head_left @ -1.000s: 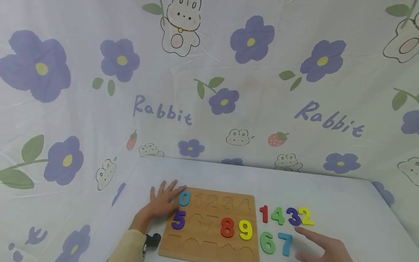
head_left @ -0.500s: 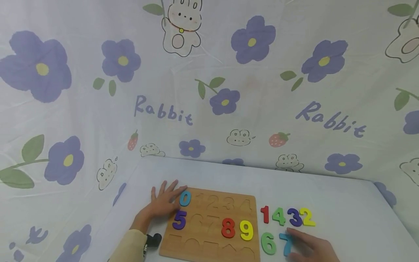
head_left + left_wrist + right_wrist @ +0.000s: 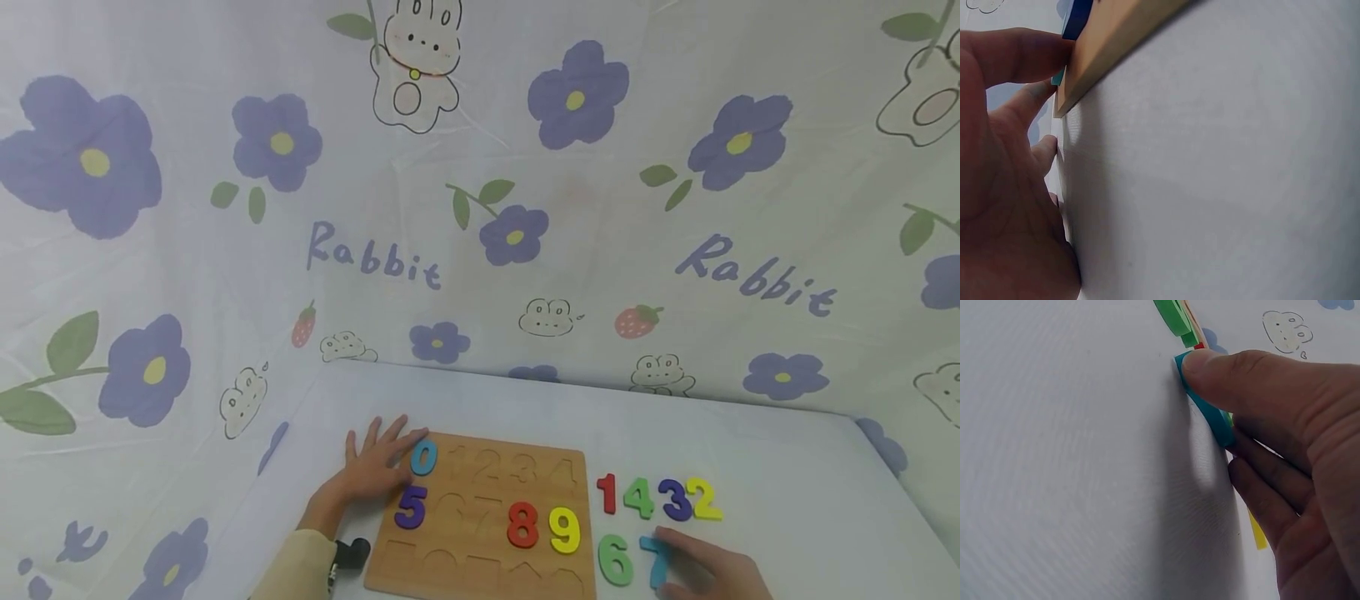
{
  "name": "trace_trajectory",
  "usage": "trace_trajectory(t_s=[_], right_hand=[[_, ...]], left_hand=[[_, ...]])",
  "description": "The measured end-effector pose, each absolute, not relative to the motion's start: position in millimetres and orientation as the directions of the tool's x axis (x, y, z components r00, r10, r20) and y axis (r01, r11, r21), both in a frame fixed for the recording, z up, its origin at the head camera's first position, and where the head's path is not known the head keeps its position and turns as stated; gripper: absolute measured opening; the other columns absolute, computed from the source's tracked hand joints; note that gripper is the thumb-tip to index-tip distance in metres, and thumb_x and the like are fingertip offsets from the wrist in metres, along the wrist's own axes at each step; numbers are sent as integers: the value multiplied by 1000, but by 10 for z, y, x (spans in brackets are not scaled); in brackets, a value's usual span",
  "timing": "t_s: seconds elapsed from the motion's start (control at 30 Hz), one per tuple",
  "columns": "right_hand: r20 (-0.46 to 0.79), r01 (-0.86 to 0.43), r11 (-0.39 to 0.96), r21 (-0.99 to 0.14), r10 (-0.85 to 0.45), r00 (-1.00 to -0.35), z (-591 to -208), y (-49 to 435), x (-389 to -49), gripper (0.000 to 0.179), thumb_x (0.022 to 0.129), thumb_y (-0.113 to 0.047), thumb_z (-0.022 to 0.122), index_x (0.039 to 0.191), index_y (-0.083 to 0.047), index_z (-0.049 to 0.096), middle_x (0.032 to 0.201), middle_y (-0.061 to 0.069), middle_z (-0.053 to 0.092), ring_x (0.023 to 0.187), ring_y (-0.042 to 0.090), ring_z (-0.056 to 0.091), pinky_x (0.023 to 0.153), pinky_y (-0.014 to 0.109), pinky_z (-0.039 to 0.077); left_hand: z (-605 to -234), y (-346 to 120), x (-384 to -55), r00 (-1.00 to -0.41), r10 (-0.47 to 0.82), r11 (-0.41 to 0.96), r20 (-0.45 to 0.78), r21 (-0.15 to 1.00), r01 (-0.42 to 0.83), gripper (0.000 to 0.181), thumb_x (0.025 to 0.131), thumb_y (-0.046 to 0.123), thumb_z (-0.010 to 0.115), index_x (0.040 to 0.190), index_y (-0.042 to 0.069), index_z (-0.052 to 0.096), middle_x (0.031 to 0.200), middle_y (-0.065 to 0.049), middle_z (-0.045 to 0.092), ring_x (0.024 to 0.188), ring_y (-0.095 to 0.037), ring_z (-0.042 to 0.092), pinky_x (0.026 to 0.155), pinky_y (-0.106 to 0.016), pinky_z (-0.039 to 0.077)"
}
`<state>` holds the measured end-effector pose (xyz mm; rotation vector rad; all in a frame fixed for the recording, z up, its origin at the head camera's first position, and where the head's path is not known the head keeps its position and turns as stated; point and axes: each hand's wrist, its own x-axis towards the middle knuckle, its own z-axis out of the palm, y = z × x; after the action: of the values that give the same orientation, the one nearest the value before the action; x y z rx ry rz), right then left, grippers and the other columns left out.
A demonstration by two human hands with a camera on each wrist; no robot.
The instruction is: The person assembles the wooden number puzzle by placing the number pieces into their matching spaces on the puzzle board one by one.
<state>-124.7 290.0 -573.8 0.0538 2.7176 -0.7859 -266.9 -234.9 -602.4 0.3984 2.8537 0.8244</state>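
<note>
In the head view my right hand point(image 3: 716, 568) pinches a blue number 7 point(image 3: 659, 568) between thumb and fingers. The right wrist view shows the thumb pressing the near side of this blue 7 point(image 3: 1213, 419), which stands tilted at the table surface. My left hand point(image 3: 369, 473), fingers spread, rests at the upper left corner of a wooden number puzzle board point(image 3: 450, 543). In the left wrist view, its thumb point(image 3: 1029, 55) touches the board's edge. A blue 0 point(image 3: 432, 459) and a purple 5 point(image 3: 412, 507) sit on the board beside that hand.
A red 8 point(image 3: 522, 525) and yellow 9 point(image 3: 573, 529) also sit on the board, among bare outlined recesses. To its right lie a green 6 point(image 3: 605, 560), red 1 point(image 3: 609, 495), green 4 point(image 3: 640, 502), purple 3 point(image 3: 684, 504) and yellow 2 point(image 3: 708, 514). A patterned curtain point(image 3: 480, 292) stands behind the table.
My right hand has moved left from beside the blue 7 onto it and now pinches it; the 7 has turned slightly. My left hand stays at the board's corner.
</note>
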Motion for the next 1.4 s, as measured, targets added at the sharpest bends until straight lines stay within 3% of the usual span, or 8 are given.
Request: trace_trajectory(t_s=[0.43,0.67,0.77,1.0,1.4], right_hand=[[-273,121,853,-508,-26,-962,-5697,2944,-1210,74,81,-53,93,146,-25,71,142,-1,75,140,41,63,111,64,55],[-305,176,822,-541,3,-952,-5462,2941,-1216,80,83,-52,91,153,-23,66,148,10,71,140,49,60,106,73,54],[-235,118,829,-547,-17,-972,-5317,2855,-1200,76,85,-47,92,152,-21,67,145,14,73,136,49,63,104,70,57],[-2,-84,825,-559,-103,-995,-5064,2580,-1156,63,85,-37,94,143,-21,75,132,7,81,126,37,74,100,58,64],[155,-242,749,-617,-185,-970,-4855,2123,-1316,57,88,-32,93,142,-26,75,132,-6,81,123,26,77,102,51,64]], left_hand=[[-6019,-2341,-2658,-954,292,815,-65,538,213,75,94,34,70,166,35,49,184,-10,20,169,-52,-7,123,-80,-21],[-5964,-2325,-2625,-955,291,814,-61,541,214,73,94,33,69,165,33,50,184,-12,21,169,-53,-6,123,-81,-21],[-5957,-2320,-2620,-955,290,815,-62,540,212,73,94,33,69,165,32,50,184,-12,22,169,-54,-6,123,-81,-21],[-5973,-2323,-2618,-957,284,821,-66,533,207,74,94,33,69,166,32,50,184,-12,22,169,-53,-5,124,-81,-20],[-5953,-2323,-2602,-956,285,807,-63,555,204,74,93,34,69,165,33,51,184,-11,21,169,-52,-7,124,-79,-22]])
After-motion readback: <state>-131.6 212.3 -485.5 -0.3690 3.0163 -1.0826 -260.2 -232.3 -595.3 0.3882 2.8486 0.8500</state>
